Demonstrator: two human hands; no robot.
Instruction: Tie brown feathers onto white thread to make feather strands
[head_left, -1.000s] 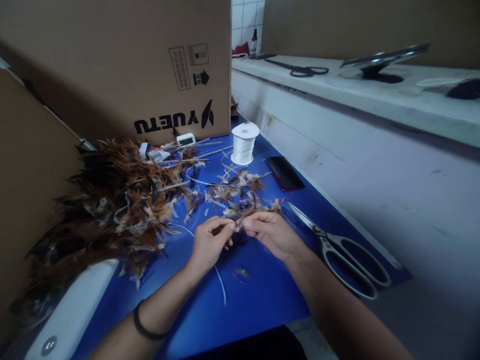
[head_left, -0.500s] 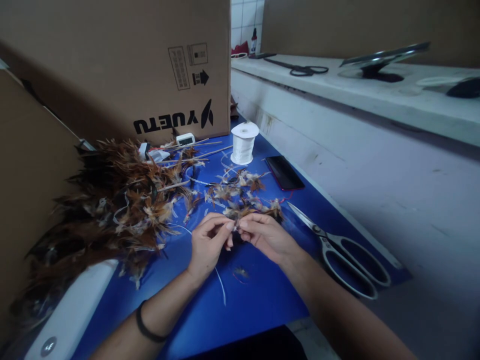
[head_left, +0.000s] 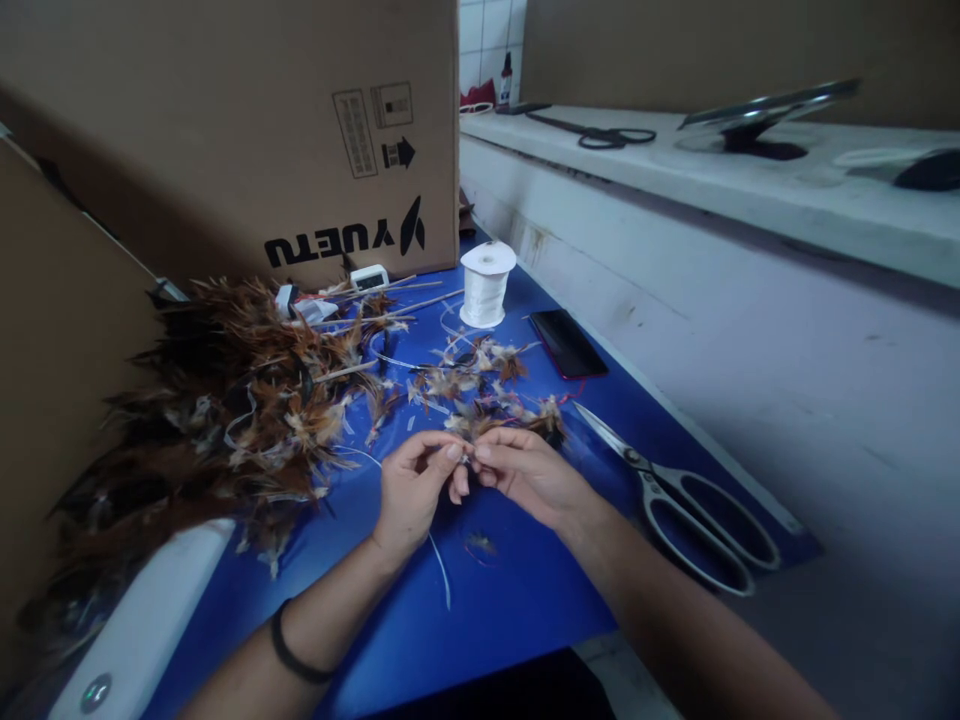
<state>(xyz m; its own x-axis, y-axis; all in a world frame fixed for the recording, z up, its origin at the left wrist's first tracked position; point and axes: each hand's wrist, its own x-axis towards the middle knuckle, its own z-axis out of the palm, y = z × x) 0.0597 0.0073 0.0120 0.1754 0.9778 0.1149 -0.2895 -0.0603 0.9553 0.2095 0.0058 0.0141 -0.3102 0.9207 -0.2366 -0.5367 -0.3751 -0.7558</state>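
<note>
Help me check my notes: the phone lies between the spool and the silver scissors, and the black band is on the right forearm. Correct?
No: the black band is on the left forearm, as the head view shows. The rest stands.

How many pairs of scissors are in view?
2: a silver pair on the blue table, right of the right hand, and a dark pair on the white ledge. The feather pile could hide more.

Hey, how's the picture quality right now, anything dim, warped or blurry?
Head view: dim, bluish light; a soft sheen on the glossy blue tabletop; wide-angle stretching towards the edges; brown feather pile smeary at lower left; pinched fingertips too soft to read.
</note>
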